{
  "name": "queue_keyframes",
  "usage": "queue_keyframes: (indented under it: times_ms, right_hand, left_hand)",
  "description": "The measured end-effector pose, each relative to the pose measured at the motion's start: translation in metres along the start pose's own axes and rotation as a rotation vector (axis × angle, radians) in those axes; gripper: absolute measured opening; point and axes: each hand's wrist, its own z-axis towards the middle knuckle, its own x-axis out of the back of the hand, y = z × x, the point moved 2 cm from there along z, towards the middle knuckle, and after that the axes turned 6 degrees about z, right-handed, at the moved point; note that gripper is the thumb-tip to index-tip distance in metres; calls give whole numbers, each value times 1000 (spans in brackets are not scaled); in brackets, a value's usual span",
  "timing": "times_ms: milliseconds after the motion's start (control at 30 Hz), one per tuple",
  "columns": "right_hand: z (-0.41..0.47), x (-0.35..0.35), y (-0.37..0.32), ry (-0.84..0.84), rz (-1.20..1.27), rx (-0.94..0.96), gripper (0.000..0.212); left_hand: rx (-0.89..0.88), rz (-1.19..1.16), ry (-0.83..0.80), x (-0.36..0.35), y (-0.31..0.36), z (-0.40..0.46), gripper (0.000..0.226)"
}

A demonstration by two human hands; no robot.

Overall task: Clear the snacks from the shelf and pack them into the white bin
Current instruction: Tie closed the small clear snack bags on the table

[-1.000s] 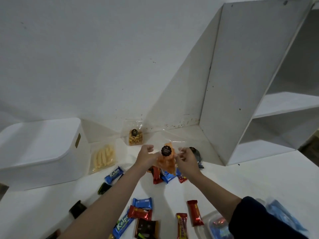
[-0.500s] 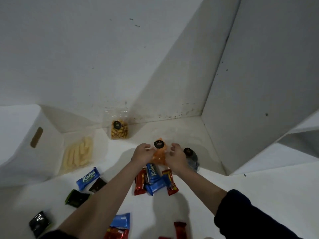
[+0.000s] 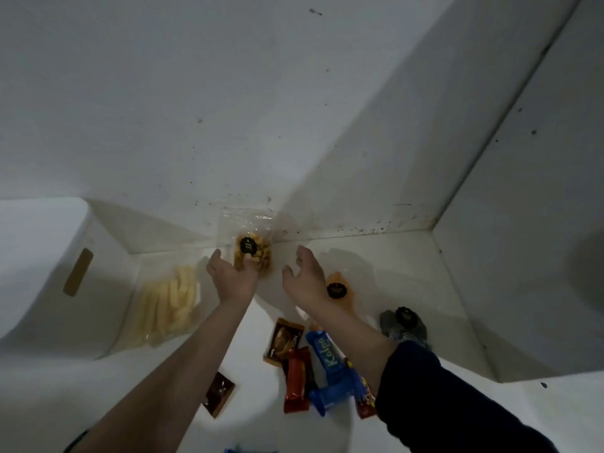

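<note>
A clear bag of brown nuts with a black sticker (image 3: 258, 253) leans against the back wall. My left hand (image 3: 230, 277) is open right in front of it, fingertips touching its lower edge. My right hand (image 3: 304, 276) is open just to its right, holding nothing. An orange snack bag with a black sticker (image 3: 340, 291) lies on the white table beside my right wrist. The white bin (image 3: 49, 266) stands at the left, lid on. A clear bag of pale yellow sticks (image 3: 170, 304) lies against the bin.
A dark bag with a black sticker (image 3: 405, 323) lies right of my right forearm. Several small wrapped bars, brown (image 3: 283, 341), red (image 3: 295, 379) and blue (image 3: 330, 364), lie between my forearms. The white shelf unit's side panel (image 3: 529, 240) rises at the right.
Both hands let go of the orange bag, which now lies on the table, and moved forward to the nut bag at the wall. The camera moved closer and lower.
</note>
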Motion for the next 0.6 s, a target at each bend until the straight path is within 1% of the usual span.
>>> queue_keyframes:
  times_ms: [100, 200, 300, 400, 467, 533, 600]
  right_hand:
    - [19, -20, -12, -56, 106, -46, 63]
    - [26, -32, -20, -79, 151, -18, 55]
    - [21, -35, -24, -41, 135, 18, 50]
    - [4, -25, -28, 20, 159, 75, 47]
    - [-13, -16, -31, 56, 148, 117, 40]
    - [-31, -9, -33, 76, 106, 204, 29]
    - [-51, -3, -38, 106, 106, 285, 22]
  left_hand:
    - [-21, -55, -67, 4, -4, 20, 59]
    - [-35, -72, -98, 9, -4, 26, 39]
    - [-59, -104, -84, 20, -3, 20, 26]
    - [-128, -155, -69, 35, -1, 9, 14]
    - [-159, -175, -120, 46, 2, -4, 13]
    - [-188, -183, -215, 58, 7, -20, 21]
    - [-251, -177, -289, 74, 13, -37, 22]
